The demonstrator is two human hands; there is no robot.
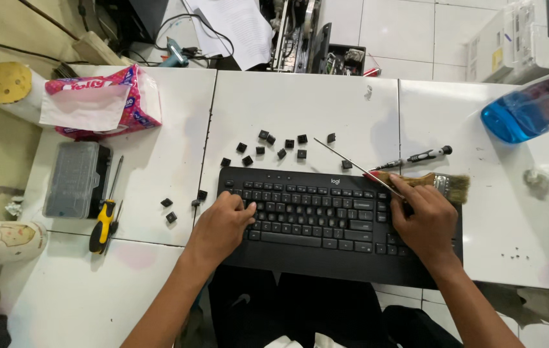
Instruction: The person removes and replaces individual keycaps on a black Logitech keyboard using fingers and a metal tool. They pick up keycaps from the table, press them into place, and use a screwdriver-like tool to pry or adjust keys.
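the keyboard [326,212] lies flat at the near edge of the white table [300,109], its long axis running left to right across the view, with the key rows facing up and the top edge toward the far side. the left hand [219,225] rests on the keyboard's left end, fingers curled down onto the keys there, pressing or steadying; it grips nothing that shows. the right hand [424,222] sits over the right end, closed around a thin metal rod [352,164] with a reddish grip near the fingers. the rod's long axis slants from the hand up and to the left, its tip pointing away over the table just past the keyboard's top edge.

a scatter of black keycaps [274,145] lies on the table beyond the keyboard, and a few more sit off its left corner, so by the look of it some caps are already pulled off. most keys appear to be in place; any gaps are too small to make out, so how many are left is hard to say.

just beside the right hand lie a brush [445,183] and a small screwdriver [419,156]. to the left are a grey parts case [74,180] and a yellow-handled screwdriver [103,222], a pink tissue pack [103,100] farther back, and a blue bottle [529,106] on its side at far right.
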